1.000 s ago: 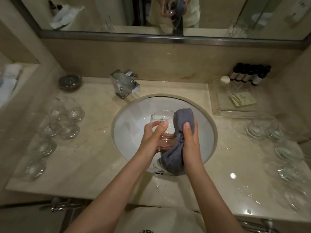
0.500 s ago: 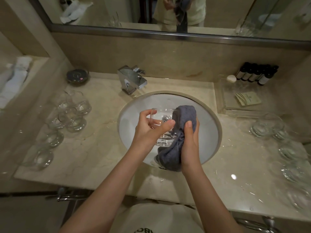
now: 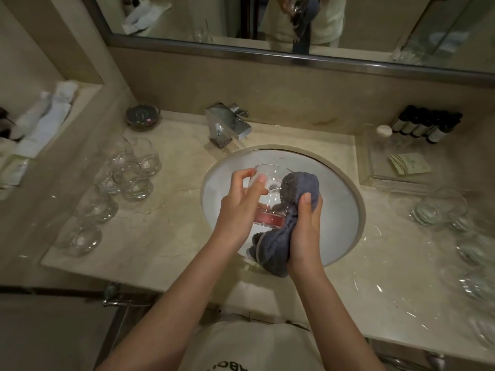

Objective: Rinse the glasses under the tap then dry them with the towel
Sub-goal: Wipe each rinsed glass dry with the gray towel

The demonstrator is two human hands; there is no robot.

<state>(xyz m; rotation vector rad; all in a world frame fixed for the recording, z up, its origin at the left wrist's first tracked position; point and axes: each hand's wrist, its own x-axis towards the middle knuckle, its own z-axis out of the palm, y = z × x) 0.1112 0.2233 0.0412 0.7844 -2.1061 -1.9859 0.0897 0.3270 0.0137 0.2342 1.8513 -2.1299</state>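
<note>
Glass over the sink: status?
Left hand grips glass. Right hand presses grey towel against it, over basin. Tap clear; nothing obstructing.

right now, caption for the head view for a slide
Left hand holds a glass while right hand dries it with a grey towel

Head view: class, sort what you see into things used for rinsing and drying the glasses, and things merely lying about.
In use: glass in left hand; grey towel in right hand; tap; sink; waiting glasses.

Lying about: dark bottles; dark dish; paper sachets.
</note>
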